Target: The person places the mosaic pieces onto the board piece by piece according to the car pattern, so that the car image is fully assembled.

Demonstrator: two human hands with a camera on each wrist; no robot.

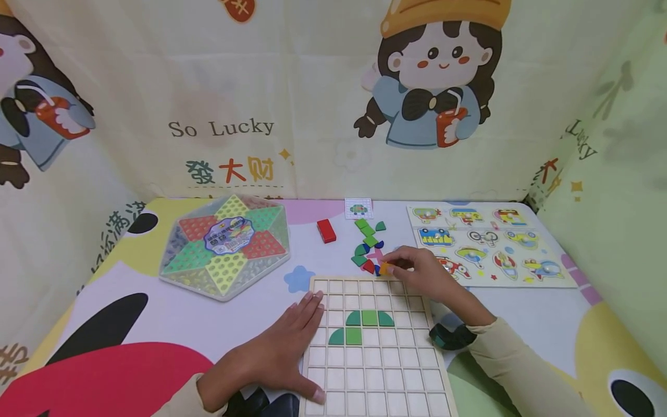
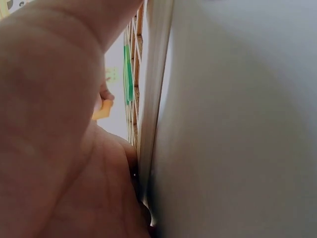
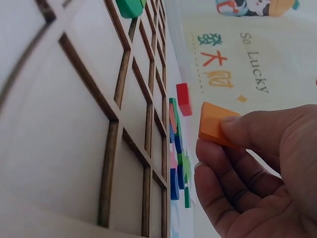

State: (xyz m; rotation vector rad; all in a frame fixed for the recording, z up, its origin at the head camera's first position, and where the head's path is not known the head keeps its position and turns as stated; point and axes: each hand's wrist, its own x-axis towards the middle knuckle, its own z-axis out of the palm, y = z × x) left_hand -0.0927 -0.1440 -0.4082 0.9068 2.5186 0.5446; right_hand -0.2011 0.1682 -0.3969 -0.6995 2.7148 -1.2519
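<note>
My right hand (image 1: pixel 422 271) pinches an orange square block (image 3: pixel 212 121) between thumb and fingers, above the far edge of a wooden grid board (image 1: pixel 388 373). Along the board's left edge rests my left hand (image 1: pixel 278 350), its fingers straight and thumb spread. Two green squares (image 1: pixel 369 317) and three dark green quarter-circle pieces (image 1: pixel 336 336) sit in cells of two rows. Just beyond the board lies a loose group of small green, blue and red pieces (image 1: pixel 361 249). In the left wrist view the palm fills much of the picture beside the board's edge.
A small card (image 1: pixel 358 208) with a coloured grid picture lies behind the loose pieces. Left of them is a red rectangular block (image 1: pixel 326 231). A hexagonal checkers box (image 1: pixel 224 246) stands at left, and a vehicle puzzle board (image 1: pixel 490 246) at right, close to my right hand.
</note>
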